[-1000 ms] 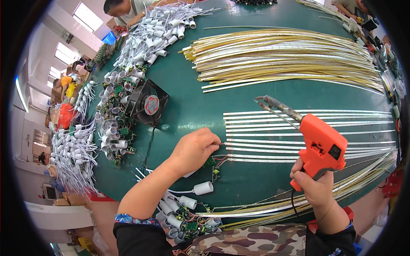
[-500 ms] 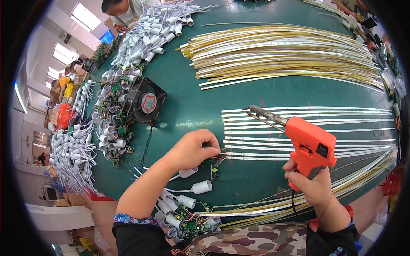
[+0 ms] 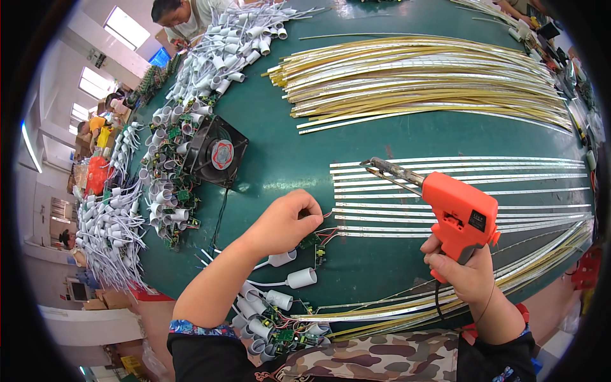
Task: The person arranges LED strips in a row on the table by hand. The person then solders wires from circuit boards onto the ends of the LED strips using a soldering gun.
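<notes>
In my right hand point(image 3: 463, 270) is a red soldering gun point(image 3: 459, 210), gripped by its handle. Its metal tip points left, over the ends of the upper white LED strips point(image 3: 414, 187). My left hand point(image 3: 289, 219) is closed in a pinch just left of the strip ends; whatever its fingertips hold is hidden. Thin red wires point(image 3: 327, 235) run from the lower strip ends to a small green circuit board point(image 3: 310, 241), partly under my left hand. White plastic lamp sockets point(image 3: 301, 278) with white cables lie beside my left forearm.
A black fan point(image 3: 216, 153) stands on the green table point(image 3: 280, 153) at the left, beside heaped sockets and boards point(image 3: 167, 172). A big bundle of yellow and white strips point(image 3: 420, 83) lies at the back. More strips point(image 3: 509, 274) lie near my right forearm. A person point(image 3: 184, 22) sits far left.
My left fingertips have drawn back slightly to the left from the strip ends, showing more of the red wires. The soldering gun has shifted a little to the left.
</notes>
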Demonstrator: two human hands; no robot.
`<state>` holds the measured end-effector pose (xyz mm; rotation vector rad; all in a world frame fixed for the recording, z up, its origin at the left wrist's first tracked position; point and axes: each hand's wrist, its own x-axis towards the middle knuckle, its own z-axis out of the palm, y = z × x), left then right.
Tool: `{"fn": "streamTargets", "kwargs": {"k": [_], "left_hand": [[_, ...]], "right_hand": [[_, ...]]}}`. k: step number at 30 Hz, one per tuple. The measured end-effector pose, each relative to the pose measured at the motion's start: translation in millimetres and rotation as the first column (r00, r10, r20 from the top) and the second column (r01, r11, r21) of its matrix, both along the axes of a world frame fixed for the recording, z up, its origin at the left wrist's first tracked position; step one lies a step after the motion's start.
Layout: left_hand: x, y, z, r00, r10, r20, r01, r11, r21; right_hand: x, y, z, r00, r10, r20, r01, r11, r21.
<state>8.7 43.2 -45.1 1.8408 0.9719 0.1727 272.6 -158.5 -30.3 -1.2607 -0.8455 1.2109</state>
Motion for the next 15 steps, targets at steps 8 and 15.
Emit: {"fn": "streamTargets", "kwargs": {"k": [8,15], "left_hand": [[10.6,-9.1,12.1,0.985,0.094,-0.145,-0.087,0.995,0.055],[9.0,-3.6,2.3,0.985,-0.128,-0.118,0.151,0.963,0.221]], "right_hand": [[2.4,-1.1,-2.0,1.000,0.025,0.016,-0.025,1.000,-0.001],[4.9,-3.4,13.4,0.996,0.031,-0.080,-0.026,0.998,0.062]]}}
